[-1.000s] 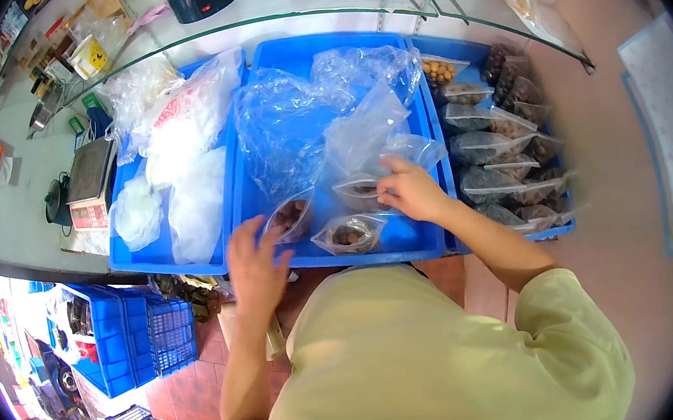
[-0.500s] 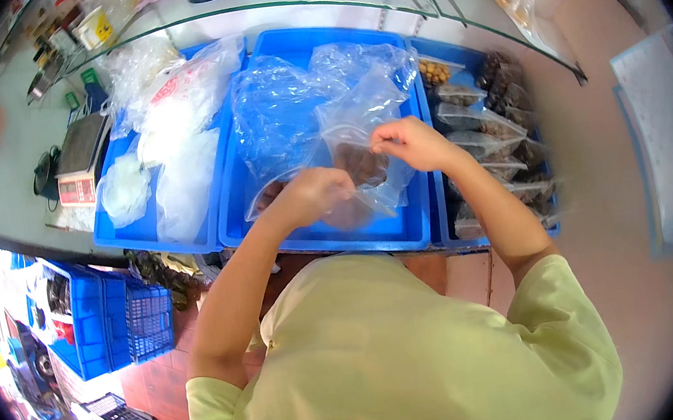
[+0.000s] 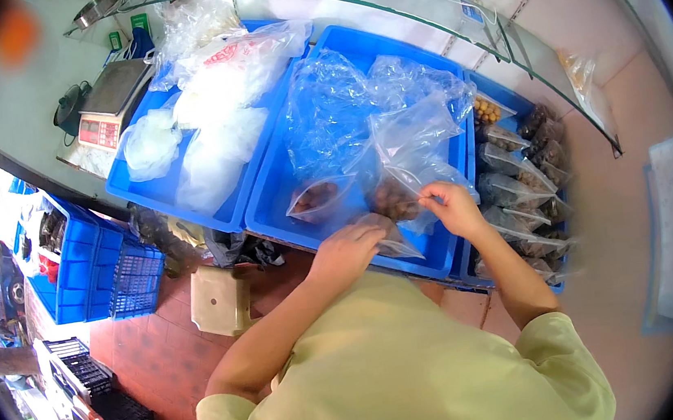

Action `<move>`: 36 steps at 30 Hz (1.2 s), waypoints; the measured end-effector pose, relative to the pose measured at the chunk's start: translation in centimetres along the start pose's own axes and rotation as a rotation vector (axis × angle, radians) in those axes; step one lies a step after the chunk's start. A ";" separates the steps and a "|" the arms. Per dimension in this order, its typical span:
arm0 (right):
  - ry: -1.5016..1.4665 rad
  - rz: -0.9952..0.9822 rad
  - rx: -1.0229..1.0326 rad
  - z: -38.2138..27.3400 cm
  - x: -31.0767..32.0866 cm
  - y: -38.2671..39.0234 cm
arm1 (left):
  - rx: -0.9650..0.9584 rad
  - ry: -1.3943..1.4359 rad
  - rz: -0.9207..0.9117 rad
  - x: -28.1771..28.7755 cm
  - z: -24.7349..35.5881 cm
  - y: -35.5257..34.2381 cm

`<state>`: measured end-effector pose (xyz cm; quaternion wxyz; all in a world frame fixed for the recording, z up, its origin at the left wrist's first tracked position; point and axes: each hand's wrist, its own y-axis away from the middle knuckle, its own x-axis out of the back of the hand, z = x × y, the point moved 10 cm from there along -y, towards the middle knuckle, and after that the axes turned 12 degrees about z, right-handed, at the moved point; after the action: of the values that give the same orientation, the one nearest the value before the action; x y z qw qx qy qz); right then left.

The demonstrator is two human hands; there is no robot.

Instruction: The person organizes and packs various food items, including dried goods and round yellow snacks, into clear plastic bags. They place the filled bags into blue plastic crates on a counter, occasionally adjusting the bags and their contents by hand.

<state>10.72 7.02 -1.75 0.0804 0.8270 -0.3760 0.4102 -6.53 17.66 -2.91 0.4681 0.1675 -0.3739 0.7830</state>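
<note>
My right hand (image 3: 454,207) pinches the edge of a clear zip bag (image 3: 393,199) with brown, lumpy contents in the middle blue tray (image 3: 267,217). My left hand (image 3: 351,251) is at the tray's near edge, its fingers closed on the edge of another clear zip bag (image 3: 396,243) in front of it. What the left fingertips grip is partly hidden. To the left of these lies a small zip bag (image 3: 319,199) holding similar brown pieces. Behind, large crumpled clear bags (image 3: 329,104) fill the tray's far part, and a clear bag (image 3: 414,132) lies just beyond the brown-filled one.
A left blue tray (image 3: 142,193) holds white plastic bags (image 3: 221,91). Filled zip bags (image 3: 511,192) crowd a right blue tray. A weighing scale (image 3: 108,107) stands far left, a glass shelf (image 3: 380,4) crosses behind, and blue crates (image 3: 83,261) stand on the floor.
My view has turned, so the trays sit further right and lower. My left hand has come back toward the tray's near edge, uncovering the small bag. The right hand has moved nearer.
</note>
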 end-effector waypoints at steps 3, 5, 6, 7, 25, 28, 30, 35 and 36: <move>0.124 0.255 0.294 -5.4 3.3 1.2 | 0.068 -0.042 0.092 4.7 0.6 1.7; 0.075 0.280 0.321 -9.3 5.2 2.0 | 0.306 -0.043 0.169 6.8 -2.4 4.1; -0.009 0.164 0.271 -9.5 4.4 2.7 | 0.499 0.078 0.158 6.5 -4.3 5.4; -0.055 0.045 0.165 -9.6 2.9 3.6 | 0.470 0.087 0.164 6.3 -3.9 5.4; 0.222 -0.097 0.031 -6.4 -3.7 3.8 | -0.043 -0.136 0.179 3.8 0.5 1.4; 0.162 0.217 0.069 -8.1 0.6 2.5 | 0.029 -0.077 0.177 3.5 -0.4 2.5; 0.110 0.205 0.181 -10.8 0.9 2.7 | 0.139 -0.009 0.170 2.9 -1.3 2.6; 0.338 -0.420 0.180 -8.5 -8.6 4.2 | -0.020 0.065 0.203 2.5 1.2 1.1; 0.395 -0.456 0.185 -8.0 -9.1 3.7 | -0.052 0.089 0.197 2.5 1.9 0.9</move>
<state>-0.23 13.05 -3.94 0.1661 0.7981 -0.1190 0.5668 -8.71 17.54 -0.49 0.4090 0.0826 -0.3875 0.8220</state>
